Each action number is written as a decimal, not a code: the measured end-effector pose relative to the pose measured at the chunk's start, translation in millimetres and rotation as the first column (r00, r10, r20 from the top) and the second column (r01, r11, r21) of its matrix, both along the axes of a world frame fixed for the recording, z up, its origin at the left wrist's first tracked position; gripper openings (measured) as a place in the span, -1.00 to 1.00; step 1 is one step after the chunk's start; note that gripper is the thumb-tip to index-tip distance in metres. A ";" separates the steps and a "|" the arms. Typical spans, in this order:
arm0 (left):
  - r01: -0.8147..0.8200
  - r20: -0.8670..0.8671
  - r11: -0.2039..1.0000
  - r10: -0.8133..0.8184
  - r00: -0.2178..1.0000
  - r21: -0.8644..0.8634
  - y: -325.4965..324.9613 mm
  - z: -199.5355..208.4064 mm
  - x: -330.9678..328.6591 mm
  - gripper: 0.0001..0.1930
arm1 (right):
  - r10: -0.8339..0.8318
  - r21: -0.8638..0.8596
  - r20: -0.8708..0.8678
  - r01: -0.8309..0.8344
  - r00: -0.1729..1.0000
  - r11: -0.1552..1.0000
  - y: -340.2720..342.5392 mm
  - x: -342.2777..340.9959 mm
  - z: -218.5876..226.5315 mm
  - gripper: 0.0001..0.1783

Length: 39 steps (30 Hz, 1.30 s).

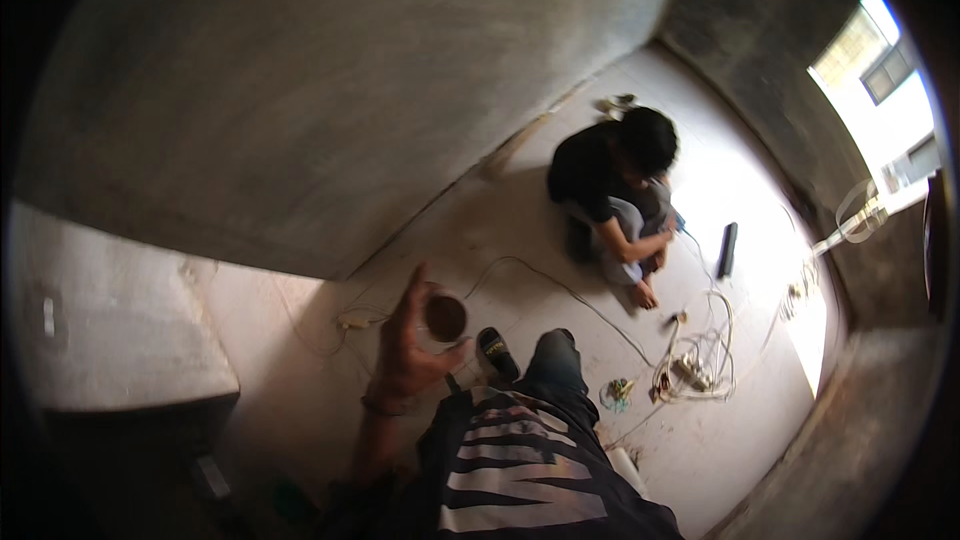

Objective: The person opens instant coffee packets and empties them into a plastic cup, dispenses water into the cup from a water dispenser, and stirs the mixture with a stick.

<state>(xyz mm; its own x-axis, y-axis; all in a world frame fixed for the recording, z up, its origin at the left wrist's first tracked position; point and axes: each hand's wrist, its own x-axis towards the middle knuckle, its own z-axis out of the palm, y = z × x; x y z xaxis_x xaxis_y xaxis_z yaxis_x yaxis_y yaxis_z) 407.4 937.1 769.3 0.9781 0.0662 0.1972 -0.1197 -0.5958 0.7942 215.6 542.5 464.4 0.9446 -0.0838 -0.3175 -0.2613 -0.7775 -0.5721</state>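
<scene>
My left hand (pixel 402 342) is raised at the lower left of centre, with a thin band at its wrist. Between its thumb and fingers sits a small round cup (pixel 445 319), seen from above, its round top dark brown with a paler edge on one side. I cannot make out whether the brown is a drink or the cup's own colour. The index finger points up past the rim, and the thumb lies against the near side. My right hand does not show. Below are my dark printed shirt (pixel 525 470) and a dark sandal (pixel 497 353) on my foot.
A person (pixel 600 180) in a black top sits on the pale floor ahead. Right of them lie a long black bar (pixel 728 250) and a tangle of white cable (pixel 695 370). Another wire (pixel 570 290) crosses the floor. A grey wall (pixel 330 90) stands on the left; a window (pixel 880 80) is at right.
</scene>
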 end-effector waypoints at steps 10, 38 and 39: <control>0.181 -0.077 0.982 -0.176 0.981 0.057 24.7 15.8 15.0 0.13 | -0.024 -0.095 0.207 0.044 0.978 0.995 75.6 -22.5 3.7 -0.59; 0.432 -0.111 0.902 -0.431 0.896 -0.017 -14.7 17.7 42.5 -0.05 | -0.280 -0.121 -0.005 0.277 0.960 0.953 128.6 -29.5 19.5 -0.66; 0.453 -0.091 0.891 -0.449 0.889 0.028 -15.9 15.8 42.6 -0.03 | -0.245 -0.163 -0.022 0.239 0.969 0.957 127.4 -29.9 14.9 -0.67</control>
<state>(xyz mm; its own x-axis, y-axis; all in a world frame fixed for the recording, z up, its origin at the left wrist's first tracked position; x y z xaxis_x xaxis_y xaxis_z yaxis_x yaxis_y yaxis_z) 450.0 921.3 785.1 0.9129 -0.3933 0.1090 -0.3219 -0.5296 0.7848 185.6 670.0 479.3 0.8760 -0.3605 -0.3205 -0.4738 -0.7676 -0.4317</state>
